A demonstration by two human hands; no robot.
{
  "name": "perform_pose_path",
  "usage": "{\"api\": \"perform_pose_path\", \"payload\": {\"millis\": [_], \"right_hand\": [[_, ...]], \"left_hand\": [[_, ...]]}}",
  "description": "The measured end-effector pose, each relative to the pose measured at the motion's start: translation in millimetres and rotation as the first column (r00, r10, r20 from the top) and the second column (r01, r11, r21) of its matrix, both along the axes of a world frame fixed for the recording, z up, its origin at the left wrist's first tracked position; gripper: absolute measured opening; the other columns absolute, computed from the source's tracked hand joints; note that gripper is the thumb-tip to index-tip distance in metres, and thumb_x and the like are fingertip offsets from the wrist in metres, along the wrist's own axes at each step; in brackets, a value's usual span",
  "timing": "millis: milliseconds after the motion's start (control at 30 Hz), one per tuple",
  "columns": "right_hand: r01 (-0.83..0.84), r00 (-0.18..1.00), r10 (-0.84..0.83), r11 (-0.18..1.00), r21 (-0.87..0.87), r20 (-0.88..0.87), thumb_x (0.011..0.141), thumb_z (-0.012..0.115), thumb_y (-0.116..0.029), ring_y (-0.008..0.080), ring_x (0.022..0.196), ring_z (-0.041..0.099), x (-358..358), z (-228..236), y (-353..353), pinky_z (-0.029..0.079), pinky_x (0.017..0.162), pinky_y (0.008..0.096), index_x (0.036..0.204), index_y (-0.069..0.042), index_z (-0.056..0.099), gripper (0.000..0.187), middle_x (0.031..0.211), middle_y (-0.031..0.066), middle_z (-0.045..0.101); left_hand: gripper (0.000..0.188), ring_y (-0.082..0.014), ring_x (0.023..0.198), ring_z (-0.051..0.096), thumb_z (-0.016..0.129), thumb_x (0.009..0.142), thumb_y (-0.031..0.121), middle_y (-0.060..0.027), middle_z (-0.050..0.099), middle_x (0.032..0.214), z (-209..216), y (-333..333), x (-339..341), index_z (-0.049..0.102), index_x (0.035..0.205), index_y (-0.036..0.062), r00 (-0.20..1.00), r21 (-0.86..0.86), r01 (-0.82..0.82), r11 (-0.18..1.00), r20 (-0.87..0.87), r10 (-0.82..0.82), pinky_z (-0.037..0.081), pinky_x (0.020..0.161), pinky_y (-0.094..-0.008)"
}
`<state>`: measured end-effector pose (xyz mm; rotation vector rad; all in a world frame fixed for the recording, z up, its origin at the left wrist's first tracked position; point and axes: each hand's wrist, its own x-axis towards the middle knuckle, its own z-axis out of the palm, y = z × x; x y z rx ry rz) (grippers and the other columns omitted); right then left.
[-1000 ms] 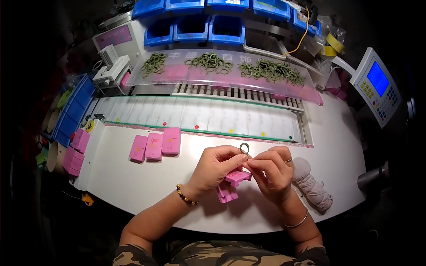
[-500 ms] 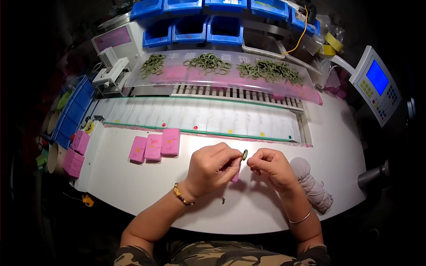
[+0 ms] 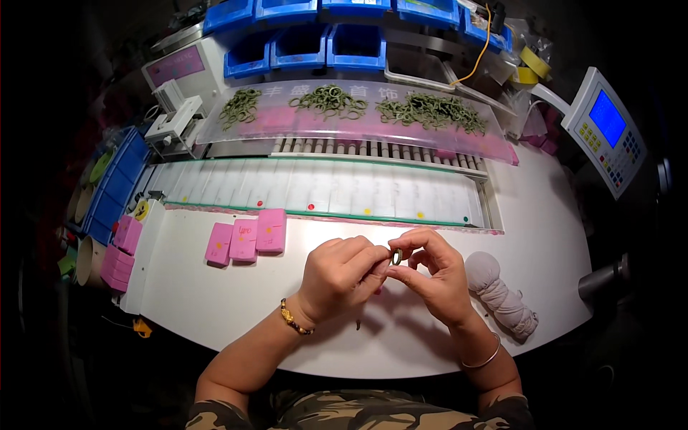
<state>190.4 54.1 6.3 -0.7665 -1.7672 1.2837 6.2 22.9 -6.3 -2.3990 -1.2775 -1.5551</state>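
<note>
A small green ring (image 3: 397,256) is held up over the white table. My left hand (image 3: 345,271) pinches it from the left, fingers closed. My right hand (image 3: 432,276) is closed on its other side, with the forefinger at its top and the thumb below. Under the left fingers, a bit of pink (image 3: 378,291) shows; the rest is hidden. A small brown scrap (image 3: 358,325) lies on the table near my left wrist. Three pink blocks (image 3: 244,240) with marks on them stand to the left of my hands.
Beyond the hands lies a long white tray (image 3: 315,188) edged in green. Piles of green rings (image 3: 433,112) rest on a clear sheet (image 3: 287,132) over rollers. A grey-white cloth bundle (image 3: 502,297) lies right, below a keypad display (image 3: 608,132). Blue bins (image 3: 357,47) line the back.
My right hand has come left and its thumb and forefinger now close around the ring. The left hand keeps its pinch. The whole view has shifted slightly.
</note>
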Motion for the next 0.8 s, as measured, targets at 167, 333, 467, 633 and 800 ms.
{"api": "perform_pose_path", "payload": {"millis": [167, 333, 467, 633, 800], "right_hand": [[-0.064, 0.976, 0.011, 0.969, -0.237, -0.216, 0.082, 0.071, 0.000, 0.0095, 0.087, 0.056, 0, 1, 1, 0.047, 0.070, 0.0231, 0.111, -0.003, 0.063, 0.030, 0.099, 0.0025, 0.062], [-0.162, 0.951, -0.005, 0.843, -0.513, -0.309, 0.084, 0.067, -0.001, 0.0038, 0.079, 0.052, 8, 4, 7, 0.037, 0.061, 0.0186, 0.115, -0.006, 0.063, 0.031, 0.095, -0.0007, 0.064], [-0.209, 0.947, 0.030, 0.817, -0.538, -0.321, 0.085, 0.067, -0.002, 0.0034, 0.077, 0.051, 9, 3, 8, 0.036, 0.060, 0.0186, 0.115, -0.006, 0.064, 0.030, 0.095, -0.0010, 0.064], [-0.256, 0.946, 0.081, 0.781, -0.569, -0.313, 0.086, 0.066, -0.003, 0.0031, 0.077, 0.049, 10, 3, 9, 0.035, 0.059, 0.0182, 0.115, -0.006, 0.064, 0.030, 0.096, -0.0020, 0.063], [-0.243, 0.950, 0.066, 0.772, -0.588, -0.305, 0.089, 0.064, -0.006, 0.0028, 0.078, 0.049, 8, 6, 7, 0.036, 0.060, 0.0171, 0.121, -0.006, 0.062, 0.032, 0.101, -0.0008, 0.063]], "left_hand": [[0.005, -0.0108, 0.058, 0.058, 0.066, 0.084, 0.003, -0.0035, 0.061, 0.069, -2, -6, 3, 0.065, 0.089, 0.0026, 0.958, -0.240, 0.147, 0.960, 0.275, -0.078, 0.045, 0.054, -0.0227], [0.017, -0.0063, 0.069, 0.058, 0.059, 0.094, 0.013, -0.0031, 0.065, 0.086, 3, -8, -1, 0.065, 0.095, -0.0036, 0.747, -0.592, 0.508, 0.625, 0.665, 0.022, 0.047, 0.063, -0.0203], [0.022, -0.0055, 0.070, 0.057, 0.063, 0.094, 0.019, -0.0018, 0.064, 0.083, 3, -4, -3, 0.067, 0.096, -0.0027, 0.585, -0.532, 0.671, 0.516, 0.808, 0.072, 0.046, 0.064, -0.0193], [0.021, -0.0078, 0.074, 0.058, 0.063, 0.092, 0.018, -0.0032, 0.063, 0.084, 8, -7, -7, 0.065, 0.095, -0.0021, 0.542, -0.539, 0.749, 0.386, 0.833, 0.111, 0.048, 0.069, -0.0229], [0.021, -0.0074, 0.074, 0.056, 0.062, 0.093, 0.020, -0.0014, 0.060, 0.080, 12, -9, -6, 0.064, 0.093, -0.0012, 0.529, -0.551, 0.759, 0.348, 0.833, 0.164, 0.048, 0.071, -0.0229]]}}
